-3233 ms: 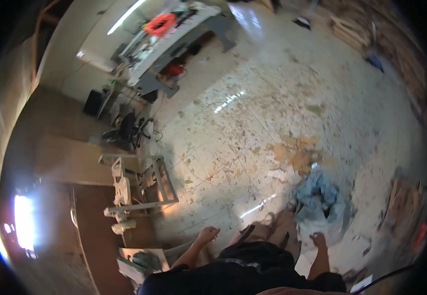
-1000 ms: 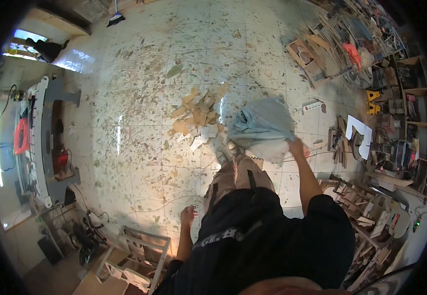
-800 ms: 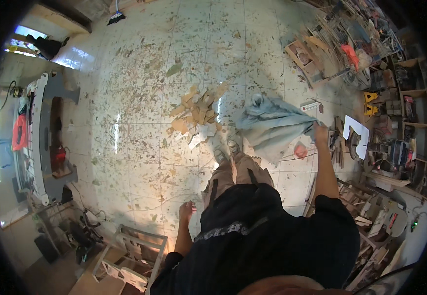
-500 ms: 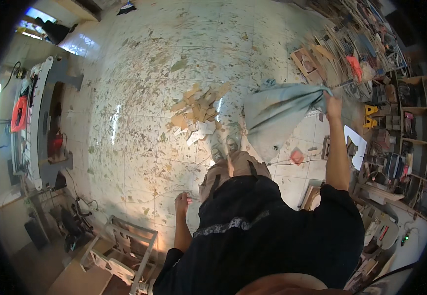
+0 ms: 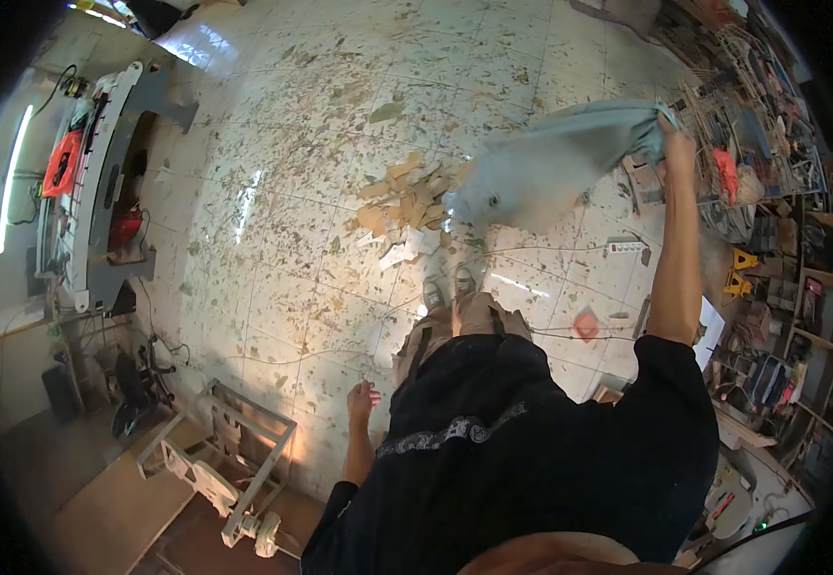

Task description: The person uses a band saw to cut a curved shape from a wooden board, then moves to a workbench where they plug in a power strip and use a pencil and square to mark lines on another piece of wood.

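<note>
The left hand [image 5: 363, 400] hangs loose and empty beside the hip, fingers half curled. Beyond the shoes, wood scraps [image 5: 399, 204] litter the tiled floor [image 5: 282, 144]. Farther out, the raised right hand [image 5: 675, 144] grips a grey-blue sack [image 5: 551, 172], clenched at its mouth and lifted above the floor.

Grey sack [image 5: 555, 172] now higher, arm outstretched.

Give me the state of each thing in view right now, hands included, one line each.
Right hand: raised at arm's length, gripping the top of the sack.
Sack: grey-blue, lifted off the floor, hanging slack.
Left hand: empty, fingers loose, down by the hip.
Wood scraps: lying in a loose pile on the tiled floor.
Metal frame: lying on the floor, lower left.
</note>
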Demonstrator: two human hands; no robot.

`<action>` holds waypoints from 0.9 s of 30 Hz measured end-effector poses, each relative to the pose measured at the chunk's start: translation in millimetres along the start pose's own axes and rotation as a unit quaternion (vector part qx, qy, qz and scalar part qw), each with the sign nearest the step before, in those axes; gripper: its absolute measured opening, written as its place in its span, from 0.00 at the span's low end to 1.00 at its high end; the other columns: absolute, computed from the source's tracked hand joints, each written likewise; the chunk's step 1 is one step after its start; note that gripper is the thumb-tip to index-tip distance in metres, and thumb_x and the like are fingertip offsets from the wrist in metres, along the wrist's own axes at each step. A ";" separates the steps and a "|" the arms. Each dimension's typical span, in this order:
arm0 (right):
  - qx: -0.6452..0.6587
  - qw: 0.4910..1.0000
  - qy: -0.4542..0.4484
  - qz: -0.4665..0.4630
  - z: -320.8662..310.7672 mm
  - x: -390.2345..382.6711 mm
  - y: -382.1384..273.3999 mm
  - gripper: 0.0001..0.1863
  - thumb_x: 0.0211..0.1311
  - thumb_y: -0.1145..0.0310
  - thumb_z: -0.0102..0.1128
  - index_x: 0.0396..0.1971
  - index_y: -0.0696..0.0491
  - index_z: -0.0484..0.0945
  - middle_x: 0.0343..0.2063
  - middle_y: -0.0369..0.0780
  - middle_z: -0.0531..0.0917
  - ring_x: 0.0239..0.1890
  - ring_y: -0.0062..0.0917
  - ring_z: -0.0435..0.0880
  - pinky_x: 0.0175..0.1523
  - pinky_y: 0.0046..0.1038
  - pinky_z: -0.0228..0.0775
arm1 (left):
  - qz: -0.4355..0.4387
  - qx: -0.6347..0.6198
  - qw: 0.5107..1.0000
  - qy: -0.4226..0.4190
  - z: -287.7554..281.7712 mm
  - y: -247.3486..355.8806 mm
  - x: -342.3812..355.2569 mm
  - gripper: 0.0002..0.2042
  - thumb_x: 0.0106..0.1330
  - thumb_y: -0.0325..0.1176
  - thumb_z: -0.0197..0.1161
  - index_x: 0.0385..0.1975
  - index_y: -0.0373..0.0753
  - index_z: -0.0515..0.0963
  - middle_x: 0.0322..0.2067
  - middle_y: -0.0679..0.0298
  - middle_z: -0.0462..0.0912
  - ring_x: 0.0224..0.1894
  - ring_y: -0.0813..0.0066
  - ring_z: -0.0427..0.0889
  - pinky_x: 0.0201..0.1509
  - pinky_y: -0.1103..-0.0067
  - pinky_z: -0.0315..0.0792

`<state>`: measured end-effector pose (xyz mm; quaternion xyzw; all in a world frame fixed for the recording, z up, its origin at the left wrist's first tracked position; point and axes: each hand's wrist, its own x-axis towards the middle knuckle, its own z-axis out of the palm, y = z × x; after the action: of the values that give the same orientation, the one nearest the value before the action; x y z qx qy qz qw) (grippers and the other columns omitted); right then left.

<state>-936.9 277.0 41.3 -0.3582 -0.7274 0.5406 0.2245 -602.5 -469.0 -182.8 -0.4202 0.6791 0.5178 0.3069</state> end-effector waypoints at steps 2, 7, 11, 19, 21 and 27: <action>0.014 1.000 -0.024 -0.004 15.4 6.7 -1.8 0.27 0.57 0.61 0.66 0.52 0.64 0.77 0.48 0.43 0.83 0.48 0.29 0.80 0.54 0.28 0.67 | -0.002 -0.014 1.000 0.009 5.6 0.0 -2.1 0.18 0.72 0.44 0.50 0.42 0.34 0.78 0.23 0.61 0.83 0.22 0.76 0.80 0.23 0.82 0.69; -0.052 0.998 -0.009 -0.040 73.7 21.2 48.4 0.32 0.56 0.57 0.67 0.55 0.65 0.74 0.50 0.49 0.81 0.49 0.34 0.80 0.56 0.32 0.67 | 0.031 -0.017 0.999 0.021 22.1 2.9 -12.7 0.18 0.72 0.44 0.51 0.42 0.34 0.79 0.24 0.61 0.84 0.22 0.77 0.80 0.25 0.82 0.69; -0.091 0.984 -0.137 0.066 134.3 -13.9 129.3 0.34 0.59 0.49 0.61 0.54 0.65 0.73 0.54 0.58 0.76 0.56 0.49 0.76 0.59 0.39 0.67 | 0.016 0.008 1.000 0.023 12.4 -4.7 -23.7 0.18 0.71 0.44 0.51 0.42 0.35 0.79 0.25 0.61 0.84 0.23 0.76 0.81 0.26 0.81 0.71; -0.331 0.890 -0.308 0.055 166.7 -163.8 236.4 0.33 0.58 0.43 0.57 0.55 0.54 0.75 0.57 0.53 0.74 0.57 0.46 0.75 0.61 0.40 0.67 | 0.003 0.072 0.996 0.056 -16.2 -8.4 -30.9 0.22 0.70 0.49 0.52 0.44 0.33 0.79 0.26 0.59 0.85 0.25 0.75 0.82 0.28 0.79 0.73; -0.373 0.855 -0.350 -0.078 148.2 -205.7 256.7 0.30 0.55 0.49 0.64 0.52 0.56 0.77 0.47 0.52 0.81 0.50 0.42 0.81 0.54 0.37 0.73 | 0.003 0.105 0.994 0.028 -21.2 -29.8 -1.2 0.21 0.70 0.49 0.52 0.45 0.34 0.79 0.27 0.59 0.85 0.27 0.73 0.83 0.29 0.79 0.73; -0.390 0.788 -0.474 0.051 45.1 -310.3 266.0 0.26 0.56 0.48 0.61 0.48 0.52 0.81 0.48 0.51 0.81 0.53 0.43 0.79 0.58 0.38 0.70 | 0.196 0.270 0.940 -0.077 -38.4 -80.6 133.1 0.20 0.70 0.50 0.52 0.45 0.39 0.79 0.27 0.59 0.84 0.28 0.69 0.82 0.27 0.73 0.73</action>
<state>-695.7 54.1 -206.1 -0.1503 -0.8720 0.3236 -0.3351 -591.2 -548.5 -321.5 -0.1388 0.8364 0.3961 0.3525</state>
